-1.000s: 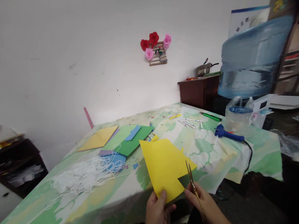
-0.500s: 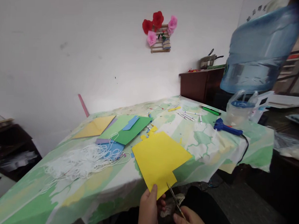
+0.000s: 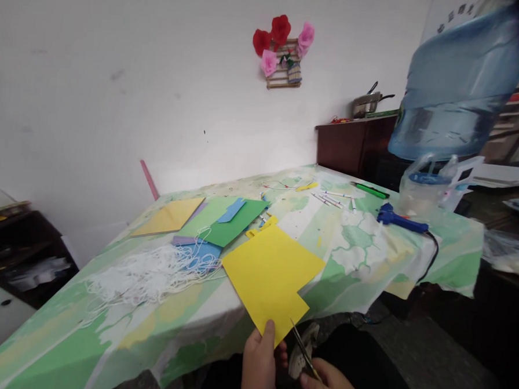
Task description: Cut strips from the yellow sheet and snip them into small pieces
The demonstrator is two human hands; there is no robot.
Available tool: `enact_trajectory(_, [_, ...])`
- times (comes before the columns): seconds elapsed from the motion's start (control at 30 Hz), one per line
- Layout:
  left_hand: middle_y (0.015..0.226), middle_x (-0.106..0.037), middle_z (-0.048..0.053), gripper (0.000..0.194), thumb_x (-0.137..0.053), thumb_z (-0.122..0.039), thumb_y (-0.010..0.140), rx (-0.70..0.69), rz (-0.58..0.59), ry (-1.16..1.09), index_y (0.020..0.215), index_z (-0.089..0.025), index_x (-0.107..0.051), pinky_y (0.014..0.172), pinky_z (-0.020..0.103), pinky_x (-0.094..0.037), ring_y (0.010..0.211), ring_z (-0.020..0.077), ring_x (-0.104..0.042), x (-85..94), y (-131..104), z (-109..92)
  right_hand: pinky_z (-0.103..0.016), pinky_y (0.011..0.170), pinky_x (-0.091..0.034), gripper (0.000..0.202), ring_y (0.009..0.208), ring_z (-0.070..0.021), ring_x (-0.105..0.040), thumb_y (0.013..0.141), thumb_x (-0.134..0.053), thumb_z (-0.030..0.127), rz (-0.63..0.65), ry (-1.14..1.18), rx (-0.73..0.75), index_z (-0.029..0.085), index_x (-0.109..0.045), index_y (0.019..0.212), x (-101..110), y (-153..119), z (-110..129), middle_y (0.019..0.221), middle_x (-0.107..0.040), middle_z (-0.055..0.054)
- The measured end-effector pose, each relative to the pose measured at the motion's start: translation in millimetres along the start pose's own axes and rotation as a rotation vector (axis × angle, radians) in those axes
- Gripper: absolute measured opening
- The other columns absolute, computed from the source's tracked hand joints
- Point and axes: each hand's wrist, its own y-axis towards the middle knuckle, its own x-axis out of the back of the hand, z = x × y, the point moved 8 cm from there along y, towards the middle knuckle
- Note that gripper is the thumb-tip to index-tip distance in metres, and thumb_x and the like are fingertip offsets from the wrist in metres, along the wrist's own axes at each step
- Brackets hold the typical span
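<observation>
My left hand [image 3: 260,363] grips the lower corner of a yellow sheet [image 3: 273,270], thumb on top and fingers beneath. The sheet has a notch cut out of its right side and is raised at the table's front edge. Scissors [image 3: 305,353] are in my right hand [image 3: 330,385], their tips beside the sheet's lower right edge, just right of my left thumb. Whether the tips touch the paper, I cannot tell.
Tangled white string [image 3: 142,275] lies on the patterned tablecloth [image 3: 60,346], near green sheets [image 3: 236,225]. Farther right are white pens [image 3: 329,199], a green cutter [image 3: 371,190] and a blue glue gun [image 3: 401,220]. A large water bottle [image 3: 456,94] stands behind.
The yellow sheet has turned slightly and shifted a little left over the table. The scissors' tips have stayed close to its lower edge. The whole view has shifted slightly.
</observation>
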Motion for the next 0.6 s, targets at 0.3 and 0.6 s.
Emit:
enact_trajectory(0.3, [0.037,-0.043,-0.005,0.037,-0.060,-0.048,0.055,-0.091,0.020,0.218,0.049,-0.014,-0.047,0.036,0.020,-0.028,0.035,0.0075,-0.038,-1.6,-1,-12,-0.019,0.044,-0.033,0.042,0.043,-0.0075,-0.039,0.069,-0.046,0.052,-0.014,-0.066,-0.031,0.012,-0.052,0.075,1,10,1,0.051,-0.044,0.003])
enact_trajectory(0.6, [0.033,-0.034,-0.008,0.038,-0.056,-0.050,0.058,-0.061,0.013,0.168,0.048,-0.017,-0.041,0.034,0.018,-0.022,0.031,0.0051,-0.030,11.0,7,1,-0.017,0.039,-0.031,0.039,0.037,-0.0048,-0.035,0.069,-0.047,0.051,0.038,0.012,-0.027,0.013,-0.051,0.075,-6,12,10,0.048,-0.042,0.005])
